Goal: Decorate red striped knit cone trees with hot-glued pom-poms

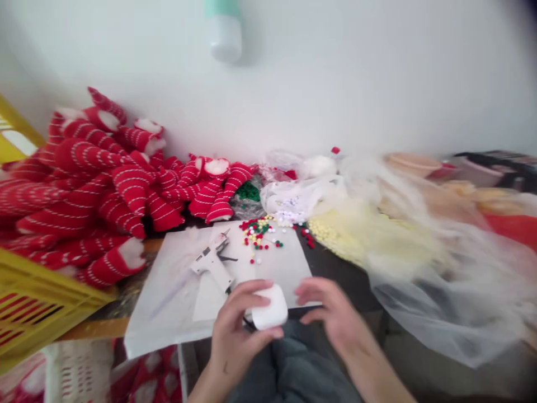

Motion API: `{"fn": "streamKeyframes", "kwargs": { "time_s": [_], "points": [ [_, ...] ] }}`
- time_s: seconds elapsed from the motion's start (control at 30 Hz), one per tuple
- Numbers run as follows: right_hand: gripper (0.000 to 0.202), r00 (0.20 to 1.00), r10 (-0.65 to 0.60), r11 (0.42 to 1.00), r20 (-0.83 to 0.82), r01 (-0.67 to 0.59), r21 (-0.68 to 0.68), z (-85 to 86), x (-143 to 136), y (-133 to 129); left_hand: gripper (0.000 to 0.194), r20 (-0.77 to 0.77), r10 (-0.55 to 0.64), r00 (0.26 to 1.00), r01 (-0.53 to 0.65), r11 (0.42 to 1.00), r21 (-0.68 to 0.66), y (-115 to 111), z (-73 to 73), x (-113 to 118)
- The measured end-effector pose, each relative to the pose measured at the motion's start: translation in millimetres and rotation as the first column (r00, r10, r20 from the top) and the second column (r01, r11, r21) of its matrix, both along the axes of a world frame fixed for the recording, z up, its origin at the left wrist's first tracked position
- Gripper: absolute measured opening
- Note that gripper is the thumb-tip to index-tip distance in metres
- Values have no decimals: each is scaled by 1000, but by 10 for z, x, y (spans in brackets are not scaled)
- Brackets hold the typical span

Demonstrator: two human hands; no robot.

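Observation:
A small white rounded case (271, 307), shaped like an earbud case, is gripped between the fingers and thumb of my left hand (237, 322). My right hand (329, 310) is held a little to the right of it, fingers apart and slightly curled, touching nothing. Beyond the left hand a white glue gun (213, 262) lies on white paper sheets (168, 268), its nozzle pointing away. Small red, green, yellow and white pompoms (260, 232) are scattered at the far side of the paper.
Red striped stuffed fabric cones (92, 179) are heaped at the left behind a yellow plastic crate (46, 302). A clear bag of yellow pompoms (344, 229) and other plastic bags (444, 302) spread on the right. A white and green bottle-like object (225, 36) is at the wall.

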State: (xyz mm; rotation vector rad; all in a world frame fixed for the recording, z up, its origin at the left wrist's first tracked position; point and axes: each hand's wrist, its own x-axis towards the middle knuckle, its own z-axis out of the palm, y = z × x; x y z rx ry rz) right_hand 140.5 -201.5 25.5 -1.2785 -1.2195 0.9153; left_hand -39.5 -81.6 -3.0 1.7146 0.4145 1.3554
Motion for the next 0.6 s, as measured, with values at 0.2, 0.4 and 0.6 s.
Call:
{"fn": "streamKeyframes", "kwargs": {
  "time_s": [0.2,0.4,0.6],
  "points": [
    [84,998,30,996,-51,-34,-86,-114,-62,43,36,-151,-76,986,134,896,423,-37,-28,172],
    [66,968,-73,993,241,93,-73,-37,186,-162,31,-283,-97,954,239,816,526,-78,-124,404],
    [51,464,-630,714,623,662,229,-53,1258,-724,32,-357,-80,931,260,831,492,-250,-378,472]
  ]
}}
